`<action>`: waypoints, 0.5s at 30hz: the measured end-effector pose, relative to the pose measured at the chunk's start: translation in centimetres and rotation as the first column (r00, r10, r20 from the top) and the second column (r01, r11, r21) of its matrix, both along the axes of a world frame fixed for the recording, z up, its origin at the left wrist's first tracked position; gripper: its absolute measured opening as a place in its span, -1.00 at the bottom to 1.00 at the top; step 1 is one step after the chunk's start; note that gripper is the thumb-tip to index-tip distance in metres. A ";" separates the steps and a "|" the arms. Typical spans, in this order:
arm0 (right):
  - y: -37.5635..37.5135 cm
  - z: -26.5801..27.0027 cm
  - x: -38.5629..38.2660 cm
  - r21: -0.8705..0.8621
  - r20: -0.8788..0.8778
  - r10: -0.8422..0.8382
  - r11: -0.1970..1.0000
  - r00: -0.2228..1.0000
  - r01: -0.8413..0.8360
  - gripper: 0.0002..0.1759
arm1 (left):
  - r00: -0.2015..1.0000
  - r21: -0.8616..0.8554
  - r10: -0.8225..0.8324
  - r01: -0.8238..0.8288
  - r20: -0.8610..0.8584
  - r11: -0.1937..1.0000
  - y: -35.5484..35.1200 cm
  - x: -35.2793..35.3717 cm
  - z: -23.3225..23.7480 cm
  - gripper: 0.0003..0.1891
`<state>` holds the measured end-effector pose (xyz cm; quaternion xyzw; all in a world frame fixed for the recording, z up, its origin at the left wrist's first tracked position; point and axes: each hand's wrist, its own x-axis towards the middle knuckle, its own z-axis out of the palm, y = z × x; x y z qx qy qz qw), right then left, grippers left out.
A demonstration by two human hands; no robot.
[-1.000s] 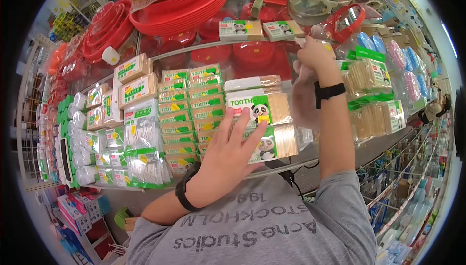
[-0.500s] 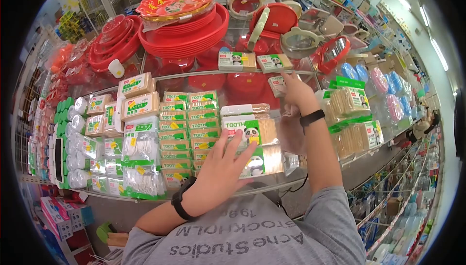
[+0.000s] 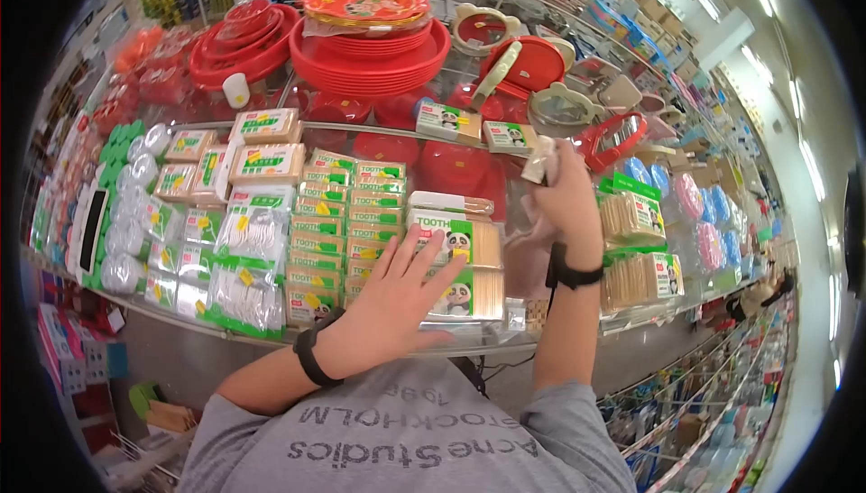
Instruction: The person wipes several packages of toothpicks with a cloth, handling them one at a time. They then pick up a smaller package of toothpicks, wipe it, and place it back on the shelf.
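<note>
My left hand (image 3: pixel 410 284) lies with its fingers spread over the large toothpick packs (image 3: pixel 485 245) with a panda print, at the front of the glass shelf. A small pale toothpick pack (image 3: pixel 538 161) is in the fingers of my right hand (image 3: pixel 570 193), lifted and tilted near the back row. Just beyond it lies a panda-print toothpick pack (image 3: pixel 510 137), and another panda pack (image 3: pixel 448 121) sits to the left of that one. Columns of small toothpick packs (image 3: pixel 375 215) stand to the left of my left hand.
Stacked red basins (image 3: pixel 370 60) and mirrors, including a red mirror (image 3: pixel 619 139), stand at the back. Bagged toothpicks (image 3: pixel 631 215) hang over the right side. Cotton swab bags (image 3: pixel 255 227) and boxed packs (image 3: pixel 268 164) fill the left. A metal shelf rail (image 3: pixel 469 345) runs along the front.
My right hand has raised the small toothpick pack off the shelf and turned it. My left hand stays spread on the large packs. The camera view has shifted and tilted slightly.
</note>
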<state>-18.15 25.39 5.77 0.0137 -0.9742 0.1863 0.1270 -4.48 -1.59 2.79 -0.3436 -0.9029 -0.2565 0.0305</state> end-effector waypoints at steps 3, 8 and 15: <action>-1.9 4.2 4.2 -0.189 -0.224 0.032 0.979 0.974 -0.076 -0.21 | 1.000 0.087 -0.005 0.003 0.024 0.996 -0.3 0.3 0.5 -0.09; -4.7 8.4 11.7 -0.301 -0.324 0.146 0.921 0.935 -0.248 -0.23 | 0.998 0.289 0.015 -0.031 0.058 0.957 -1.7 1.3 3.1 -0.13; -8.6 8.1 16.2 -0.504 -0.023 0.729 0.583 0.685 -0.637 -0.17 | 0.986 0.531 0.045 0.048 -0.161 0.846 -4.0 2.4 3.6 -0.21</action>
